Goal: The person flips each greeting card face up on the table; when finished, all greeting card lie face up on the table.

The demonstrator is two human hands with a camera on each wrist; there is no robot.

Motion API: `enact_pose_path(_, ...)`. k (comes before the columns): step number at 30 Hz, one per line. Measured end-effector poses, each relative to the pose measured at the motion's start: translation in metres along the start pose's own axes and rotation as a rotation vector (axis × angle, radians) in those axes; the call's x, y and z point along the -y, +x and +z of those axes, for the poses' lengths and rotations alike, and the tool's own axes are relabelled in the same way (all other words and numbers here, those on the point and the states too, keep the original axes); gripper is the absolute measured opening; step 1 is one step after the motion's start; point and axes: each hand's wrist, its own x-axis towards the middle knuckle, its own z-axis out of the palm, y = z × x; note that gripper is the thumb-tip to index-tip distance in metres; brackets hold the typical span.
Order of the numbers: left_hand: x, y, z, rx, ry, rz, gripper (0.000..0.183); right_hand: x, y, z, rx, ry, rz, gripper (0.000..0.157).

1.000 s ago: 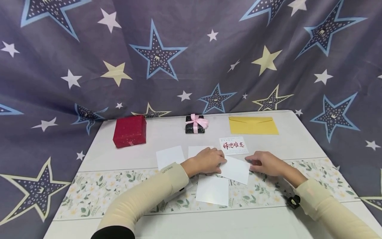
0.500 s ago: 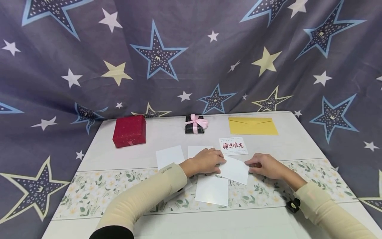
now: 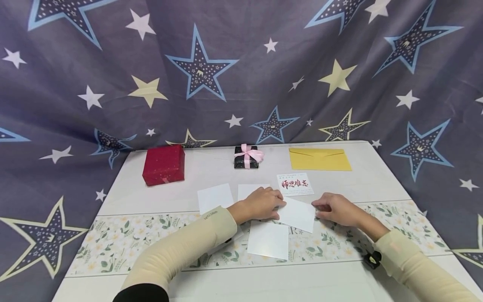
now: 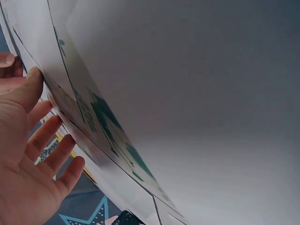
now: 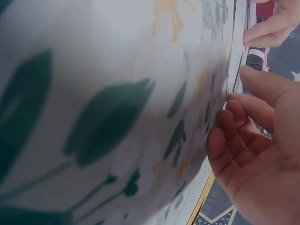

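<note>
In the head view, a white card [image 3: 298, 214] lies tilted on the table between both hands. My left hand [image 3: 263, 204] rests at its left edge, fingertips touching the card. In the left wrist view the left hand's fingers [image 4: 49, 126] are spread and relaxed. My right hand [image 3: 336, 209] is low beside the card's right corner; whether it touches is hard to tell. The right wrist view shows its fingers [image 5: 234, 126] loosely bent, gripping nothing visible. Other white cards surround the left hand: one in front [image 3: 268, 241], one behind [image 3: 247, 191], one to the left [image 3: 216, 199].
A card with red lettering [image 3: 295, 184] lies behind the hands. Along the back stand a red box [image 3: 164, 165] and a black gift box [image 3: 246, 158] with a pink bow; a yellow envelope [image 3: 320, 159] lies to the right. A starry curtain [image 3: 241, 109] hangs behind the table.
The right hand has dipped slightly toward the white card's corner, then shifted a touch to the right. The left hand and the cards have stayed almost still.
</note>
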Motion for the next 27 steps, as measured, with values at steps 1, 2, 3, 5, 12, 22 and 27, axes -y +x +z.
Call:
enact_pose_path(1,-0.0004,0.0001,-0.0005,0.003,0.003,0.001,0.05,0.0008,0.0,0.0,0.001,0.0,-0.004,0.037)
enact_pose_path(2,-0.0008,0.0002,-0.001,0.006,0.006,0.002,0.05,0.0013,0.0001,-0.0001,0.002,-0.001,-0.01,0.037)
enact_pose_path(3,-0.0012,0.0001,-0.0015,0.008,0.01,0.001,0.05,0.002,0.0001,-0.0002,0.003,-0.003,-0.012,0.037)
enact_pose_path(5,-0.0016,0.0,-0.0019,0.011,0.015,-0.001,0.049,0.0026,0.0003,-0.0002,0.005,-0.002,-0.008,0.036)
enact_pose_path(12,-0.0025,0.0028,0.0002,-0.006,0.037,-0.015,0.049,0.0029,0.0031,0.0013,-0.009,0.027,0.061,0.031)
enact_pose_path(22,-0.0053,0.0009,0.0019,-0.024,0.077,-0.026,0.051,0.0017,0.0074,0.0049,-0.012,0.146,0.144,0.02)
enact_pose_path(27,-0.0085,-0.0014,0.0011,-0.045,0.088,-0.08,0.064,0.0006,0.0074,0.0032,-0.011,0.212,0.116,0.02)
